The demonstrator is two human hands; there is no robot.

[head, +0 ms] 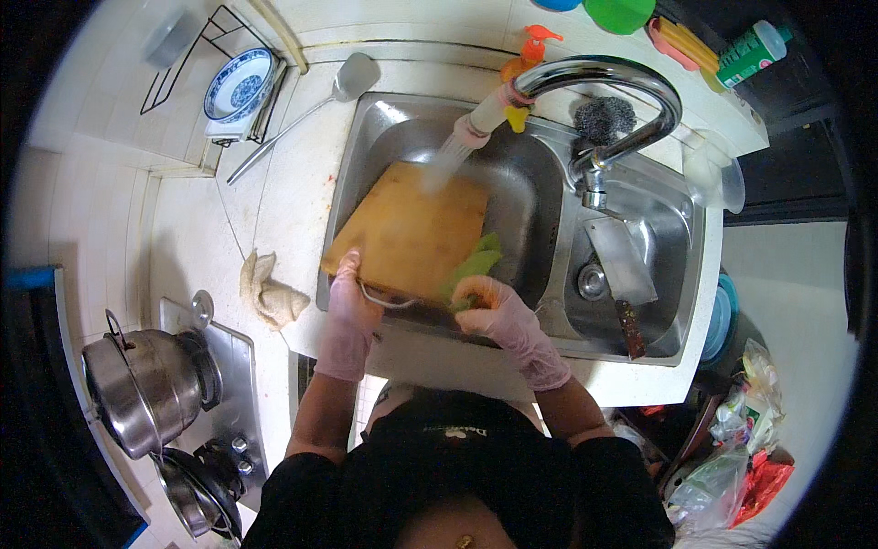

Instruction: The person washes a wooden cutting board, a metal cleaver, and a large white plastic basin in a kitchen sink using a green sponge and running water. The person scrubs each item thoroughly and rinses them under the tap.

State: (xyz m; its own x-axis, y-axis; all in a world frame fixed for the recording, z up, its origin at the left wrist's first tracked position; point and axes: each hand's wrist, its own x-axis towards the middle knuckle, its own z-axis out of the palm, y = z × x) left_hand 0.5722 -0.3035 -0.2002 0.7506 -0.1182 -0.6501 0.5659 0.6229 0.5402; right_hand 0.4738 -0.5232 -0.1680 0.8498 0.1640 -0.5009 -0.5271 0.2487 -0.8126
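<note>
My left hand (350, 302), in a thin pinkish glove, grips the near left edge of a wooden cutting board (405, 230), thumb on top. The board lies tilted over the large sink basin (531, 206), with a metal handle (386, 299) at its near edge. Water runs onto its far part from the faucet's spray head (472, 130). Gloved too, my right hand (490, 305) pinches a blurred green piece, apparently a scouring pad (473, 264), against the board's right side. The fingers partly hide the pad.
A cleaver (621, 261) rests in the small right basin (579, 322). Steel wool (605, 119) sits behind the faucet (669, 89). On the left counter are a metal spatula (302, 117) and a rag (269, 295). A steel pot (147, 384) stands on the stove (236, 370).
</note>
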